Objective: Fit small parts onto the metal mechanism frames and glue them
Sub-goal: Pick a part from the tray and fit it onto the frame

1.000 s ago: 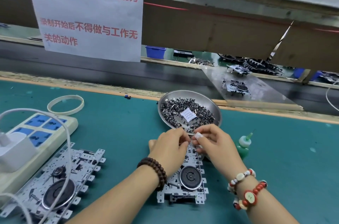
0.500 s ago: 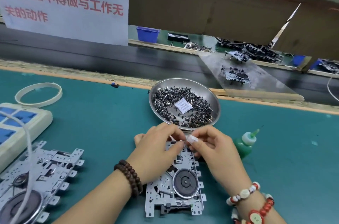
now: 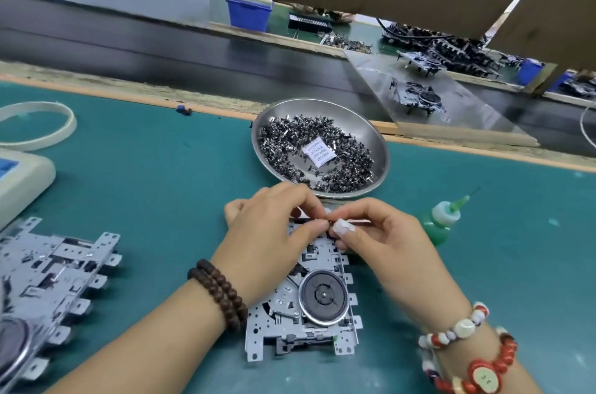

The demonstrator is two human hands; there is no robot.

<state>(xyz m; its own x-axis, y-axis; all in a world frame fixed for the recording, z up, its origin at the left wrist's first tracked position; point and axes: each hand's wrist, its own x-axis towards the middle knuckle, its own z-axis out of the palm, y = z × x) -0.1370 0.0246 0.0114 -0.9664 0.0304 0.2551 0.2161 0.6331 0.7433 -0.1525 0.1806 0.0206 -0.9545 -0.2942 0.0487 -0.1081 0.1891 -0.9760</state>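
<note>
1. You are in the fitting step: both hands meet over the far end of the metal mechanism frame [image 3: 303,306], which lies flat on the green worktop [image 3: 145,187] near its front edge.
2. Your left hand [image 3: 271,242] has its fingers curled, thumb and forefinger pinched together at the frame's far edge. Your right hand [image 3: 380,238] is curled likewise, its taped fingertip touching the left's. A small part probably sits between them, though it is too small to make out.
3. The dish of small parts [image 3: 371,135] stands just beyond your hands, toward the worktop's far edge. The green glue bottle [image 3: 438,219] stands untouched just right of your right hand.
4. Next, I judge, you must seat the part squarely, then free the right hand for the glue.
5. A second frame [image 3: 51,280] waits at the worktop's left edge.
</note>
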